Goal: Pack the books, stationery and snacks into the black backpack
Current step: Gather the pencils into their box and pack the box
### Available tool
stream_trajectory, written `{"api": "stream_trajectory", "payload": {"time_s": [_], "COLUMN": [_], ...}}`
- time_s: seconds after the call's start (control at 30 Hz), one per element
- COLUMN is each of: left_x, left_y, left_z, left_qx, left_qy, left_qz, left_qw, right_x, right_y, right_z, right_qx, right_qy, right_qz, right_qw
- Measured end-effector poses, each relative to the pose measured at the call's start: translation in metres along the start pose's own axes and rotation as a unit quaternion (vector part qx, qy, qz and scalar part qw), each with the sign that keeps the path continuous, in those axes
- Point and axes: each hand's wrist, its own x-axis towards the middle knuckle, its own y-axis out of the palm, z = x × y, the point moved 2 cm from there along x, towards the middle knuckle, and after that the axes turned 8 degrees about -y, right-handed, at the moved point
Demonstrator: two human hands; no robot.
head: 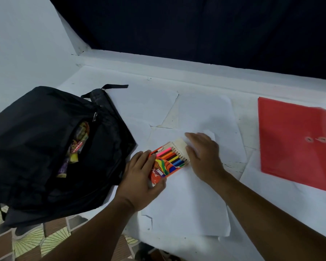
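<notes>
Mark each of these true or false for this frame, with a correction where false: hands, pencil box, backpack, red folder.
1. The left hand grips the coloured pencil box. True.
2. The pencil box is already inside the black backpack. False: it lies on the white paper-covered table, beside the backpack.
3. The backpack is open, with snack packets showing inside. True.
4. The red folder is in the right hand. False: the folder lies untouched on the table to the right; the right hand rests at the box's open flap end.
5. The pencil box flap is open, with pencil tips showing. True.
</notes>
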Motion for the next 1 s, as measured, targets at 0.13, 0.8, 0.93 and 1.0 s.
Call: {"api": "stream_trajectory", "payload": {"time_s": [0.13, 0.8, 0.93, 1.0], "left_x": [0.000, -0.001, -0.002, -0.002], "left_y": [0.000, -0.004, -0.003, -0.003], "left_z": [0.000, -0.005, -0.005, -0.006], "left_qx": [-0.006, -0.023, -0.016, -0.013], "left_qy": [-0.002, 0.057, 0.051, 0.050], "left_qz": [-0.001, -0.028, -0.023, -0.022], "left_qw": [1.000, 0.998, 0.998, 0.998], "right_x": [-0.016, -0.014, -0.012, -0.011], "right_y": [0.004, 0.006, -0.001, -0.004], "right_z": [-0.007, -0.003, 0.005, 0.009], "right_qx": [-0.043, -0.010, 0.059, 0.090], "right_qy": [0.012, -0.027, -0.033, 0.004], "right_qz": [-0.043, -0.004, 0.044, 0.080], "right_qw": [0.998, 1.000, 0.997, 0.993]}}
